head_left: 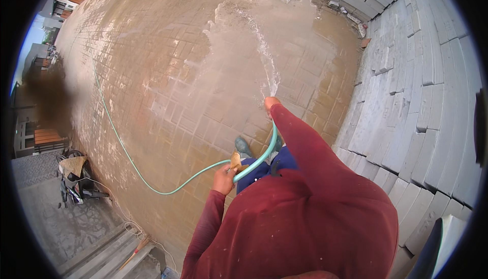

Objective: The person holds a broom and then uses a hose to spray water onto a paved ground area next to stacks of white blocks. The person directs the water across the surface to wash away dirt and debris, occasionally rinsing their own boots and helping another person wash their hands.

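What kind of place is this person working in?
Probably an outdoor building site: muddy brick paving being sprayed from a green hose, with grey blocks stacked on the person's right.

Pale green hose (152,183), long and thin, curving across wet brick paving; its near end rises past the legs, gripped at two places, spraying water (264,55) forward.

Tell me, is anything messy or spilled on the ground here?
Yes. A wet patch spreads over the dusty brick paving, where water sprays from the green hose. The right hand holds the hose's end and the left hand holds it lower down. Broken rubble lies scattered beside the stacked grey blocks.
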`<state>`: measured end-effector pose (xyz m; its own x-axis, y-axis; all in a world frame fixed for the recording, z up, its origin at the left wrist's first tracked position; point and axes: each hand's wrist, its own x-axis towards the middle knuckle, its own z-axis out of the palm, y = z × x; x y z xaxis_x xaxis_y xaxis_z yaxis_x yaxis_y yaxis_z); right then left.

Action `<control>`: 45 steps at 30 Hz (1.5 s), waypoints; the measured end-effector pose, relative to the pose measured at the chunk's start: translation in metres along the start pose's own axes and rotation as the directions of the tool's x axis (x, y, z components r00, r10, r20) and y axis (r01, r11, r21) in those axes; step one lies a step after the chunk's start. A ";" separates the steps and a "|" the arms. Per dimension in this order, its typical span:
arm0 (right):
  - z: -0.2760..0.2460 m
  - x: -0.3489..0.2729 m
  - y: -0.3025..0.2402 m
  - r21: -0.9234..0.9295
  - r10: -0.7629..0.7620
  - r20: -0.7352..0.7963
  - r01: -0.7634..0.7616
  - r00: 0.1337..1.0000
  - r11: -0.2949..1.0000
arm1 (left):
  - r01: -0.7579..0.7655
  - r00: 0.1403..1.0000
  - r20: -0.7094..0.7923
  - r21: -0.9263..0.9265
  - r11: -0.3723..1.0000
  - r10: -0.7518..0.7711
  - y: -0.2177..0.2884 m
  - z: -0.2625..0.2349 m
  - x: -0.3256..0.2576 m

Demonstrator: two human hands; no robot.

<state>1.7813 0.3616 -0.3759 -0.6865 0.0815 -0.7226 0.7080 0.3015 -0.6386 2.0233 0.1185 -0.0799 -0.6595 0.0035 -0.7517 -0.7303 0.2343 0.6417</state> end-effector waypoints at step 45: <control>-0.196 -0.121 -0.064 0.868 0.201 0.335 -0.385 0.920 0.314 | -0.125 0.988 -0.073 0.107 0.986 0.133 0.101 0.015 0.059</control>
<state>1.7861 0.5182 -0.1956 -0.4339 -0.1826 -0.8823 0.6300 -0.7615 -0.1522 1.9129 0.1568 -0.0615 -0.7618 -0.0360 -0.6468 -0.6190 0.3351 0.7103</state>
